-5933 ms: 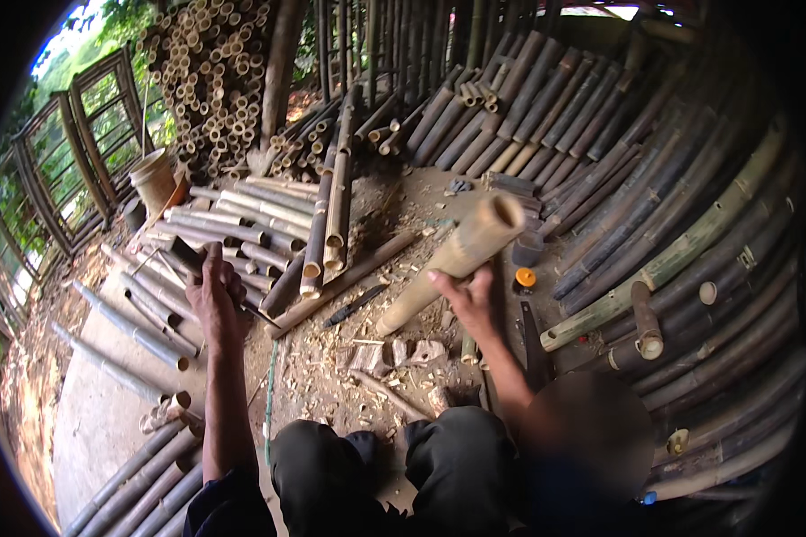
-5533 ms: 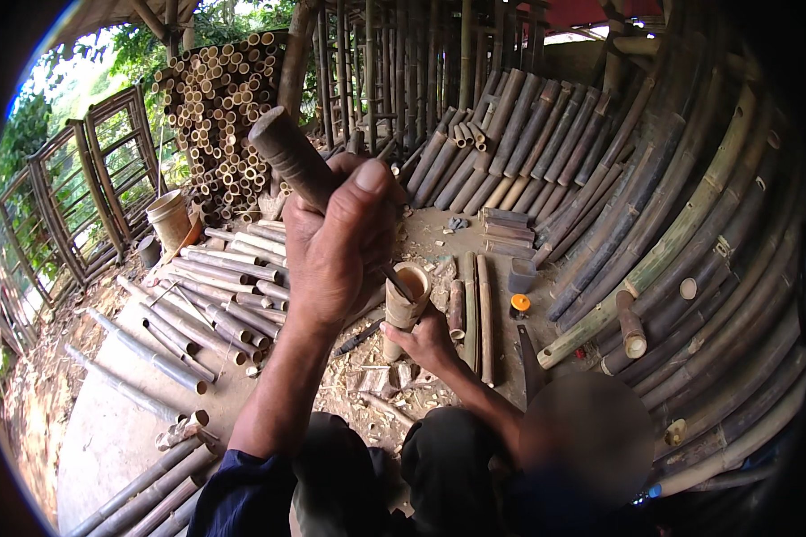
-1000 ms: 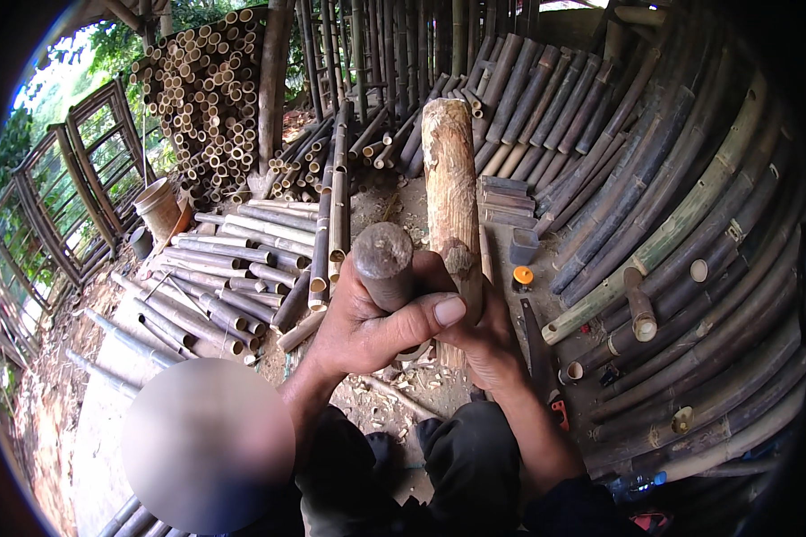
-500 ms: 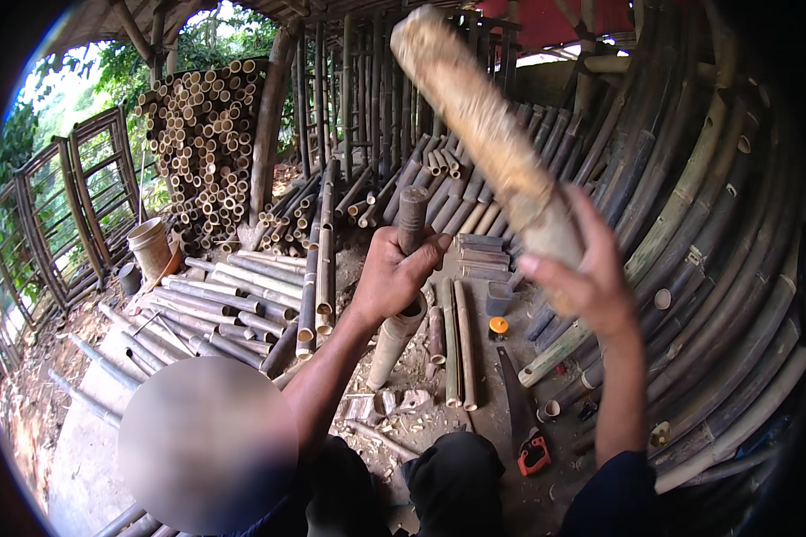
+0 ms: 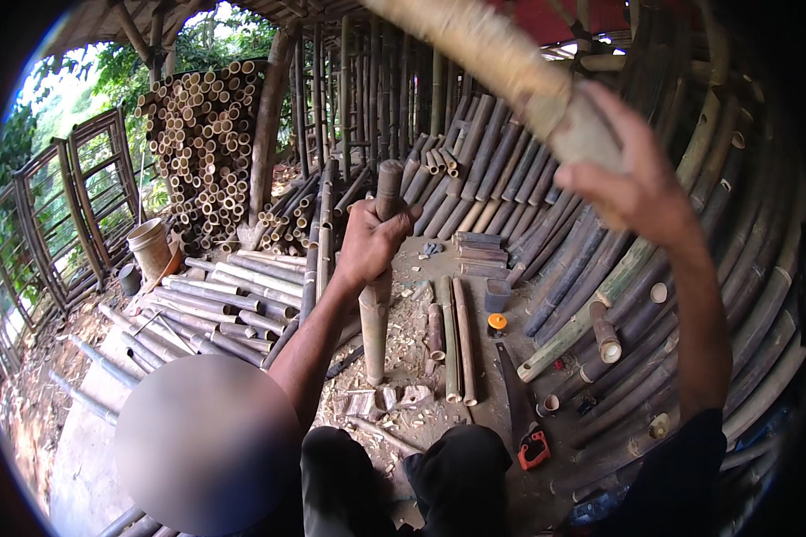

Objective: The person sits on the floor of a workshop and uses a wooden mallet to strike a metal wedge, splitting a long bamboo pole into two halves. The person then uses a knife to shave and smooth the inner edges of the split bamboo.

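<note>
Gripping the dark tool handle [image 5: 389, 188] atop the upright bamboo piece [image 5: 373, 331], your left hand [image 5: 367, 242] steadies it vertical; your right hand [image 5: 631, 183] clasps a raised wooden club [image 5: 493, 58] angled up-left. Split strips [image 5: 457, 340] lie just right of the bamboo.

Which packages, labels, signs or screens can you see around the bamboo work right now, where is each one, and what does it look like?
No labels, signs or screens in view.
Nearest to a package, containers only:
Pale bucket: round, cream, standing at the left by the wooden frames.
Small dark square box: open-topped, on the ground right of the split bamboo strips.
Orange round cap: small, on the ground just below that box.
</note>
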### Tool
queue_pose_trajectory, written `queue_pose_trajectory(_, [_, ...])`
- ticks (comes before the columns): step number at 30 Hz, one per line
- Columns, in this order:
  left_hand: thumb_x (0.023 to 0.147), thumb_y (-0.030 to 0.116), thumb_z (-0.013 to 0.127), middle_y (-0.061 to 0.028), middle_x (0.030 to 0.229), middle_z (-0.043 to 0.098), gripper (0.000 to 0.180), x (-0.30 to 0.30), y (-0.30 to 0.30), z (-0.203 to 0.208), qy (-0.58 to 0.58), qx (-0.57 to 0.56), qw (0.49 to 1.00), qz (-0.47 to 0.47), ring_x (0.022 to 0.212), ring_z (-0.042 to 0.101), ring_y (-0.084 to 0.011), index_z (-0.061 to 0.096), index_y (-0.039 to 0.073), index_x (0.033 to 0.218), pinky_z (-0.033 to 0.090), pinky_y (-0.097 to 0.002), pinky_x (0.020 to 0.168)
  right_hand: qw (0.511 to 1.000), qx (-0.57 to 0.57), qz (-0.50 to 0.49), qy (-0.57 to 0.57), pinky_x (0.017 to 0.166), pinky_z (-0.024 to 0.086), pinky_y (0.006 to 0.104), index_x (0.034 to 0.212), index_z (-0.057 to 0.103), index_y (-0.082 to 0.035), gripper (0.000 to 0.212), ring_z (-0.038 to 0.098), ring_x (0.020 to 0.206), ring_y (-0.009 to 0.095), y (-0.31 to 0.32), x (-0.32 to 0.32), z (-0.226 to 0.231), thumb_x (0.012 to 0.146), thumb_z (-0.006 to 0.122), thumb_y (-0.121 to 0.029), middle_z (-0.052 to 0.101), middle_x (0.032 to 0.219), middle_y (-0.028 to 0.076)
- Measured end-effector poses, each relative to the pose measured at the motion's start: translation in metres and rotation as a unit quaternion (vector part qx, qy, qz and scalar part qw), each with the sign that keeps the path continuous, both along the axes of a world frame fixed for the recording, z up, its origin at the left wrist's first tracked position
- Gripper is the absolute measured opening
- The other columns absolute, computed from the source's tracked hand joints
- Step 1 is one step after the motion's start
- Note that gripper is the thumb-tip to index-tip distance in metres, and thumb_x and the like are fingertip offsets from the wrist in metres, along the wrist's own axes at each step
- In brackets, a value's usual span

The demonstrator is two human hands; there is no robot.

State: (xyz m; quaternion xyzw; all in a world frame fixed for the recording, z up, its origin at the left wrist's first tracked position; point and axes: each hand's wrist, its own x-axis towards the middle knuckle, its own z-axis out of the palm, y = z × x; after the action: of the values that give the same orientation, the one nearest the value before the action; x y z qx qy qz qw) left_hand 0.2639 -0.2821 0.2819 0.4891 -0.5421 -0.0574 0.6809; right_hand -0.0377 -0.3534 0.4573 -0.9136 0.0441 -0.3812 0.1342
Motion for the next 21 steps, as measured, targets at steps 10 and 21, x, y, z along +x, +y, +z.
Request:
queue_pose_trajectory(10, [0.096,0.022,0.073,0.0042,0.059,0.053,0.034,0.013,-0.012,-0.008,0.026,-0.013,1.000,-0.012,0.055,0.043,-0.0057,0.064,0.002,0.070,0.035,-0.0299,0.051,0.980,-0.025,-0.048,0.193,0.056,0.055,0.0326,0.136,0.050,-0.005,0.066,0.062,0.069,0.017,-0.004,0.053,-0.035,0.078,0.080,-0.016,0.062,0.100,0.011])
queue_pose_trajectory(21, [0.095,0.019,0.072,0.0013,0.062,0.060,0.030,0.012,0.018,-0.009,0.067,-0.079,0.985,0.137,0.052,0.052,-0.0065,0.066,0.003,0.071,0.037,-0.0285,0.047,0.959,0.266,0.036,-0.091,0.062,0.057,0.0280,0.132,0.052,0.002,0.062,0.065,0.080,0.015,-0.031,0.062,-0.106,0.083,0.077,-0.026,0.062,0.100,0.010])
